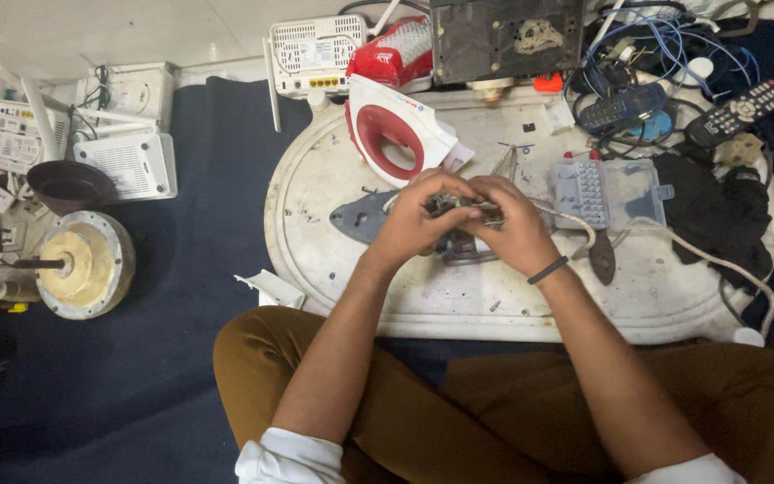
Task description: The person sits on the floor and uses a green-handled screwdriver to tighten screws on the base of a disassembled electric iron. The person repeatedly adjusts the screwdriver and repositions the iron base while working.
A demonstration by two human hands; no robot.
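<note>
Brown-trousered knees are sitting nearest; both hands, left hand and right hand, are clamping together on a small metal part mid-desk, clutter crowding the far edge.

Both forearms reach forward from rolled white sleeves and meet at the middle. The left hand and right hand press together, fingers curled inward, knuckles up. A dark band circles the right wrist.
</note>
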